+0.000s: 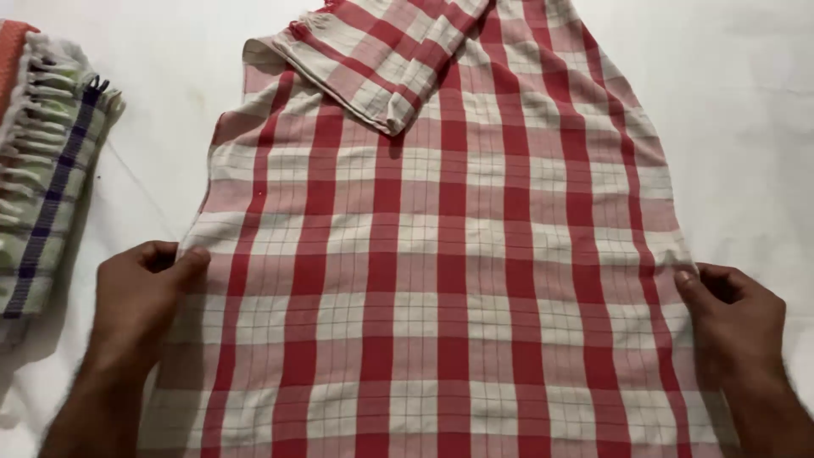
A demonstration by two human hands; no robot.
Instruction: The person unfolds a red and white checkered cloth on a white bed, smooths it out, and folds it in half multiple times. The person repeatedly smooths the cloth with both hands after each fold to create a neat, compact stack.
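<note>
Both hands pinch the near side edges of the red-and-white checked cloth (441, 280), spread flat on the white surface (746, 102): left hand (140, 301) and right hand (733, 326) each closed on a hem. Thin, limp, light fabric, likely best gripped at edges. Its far-left corner lies folded over. Folded towels (47, 170) crowd the left; the right has room.

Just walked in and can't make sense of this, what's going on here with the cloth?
A person has a red and white checked cloth spread flat on a white surface. The left hand pinches its left edge, the right hand its right edge. The far corner is folded over. A folded stack of fringed cloths lies to the left.
</note>
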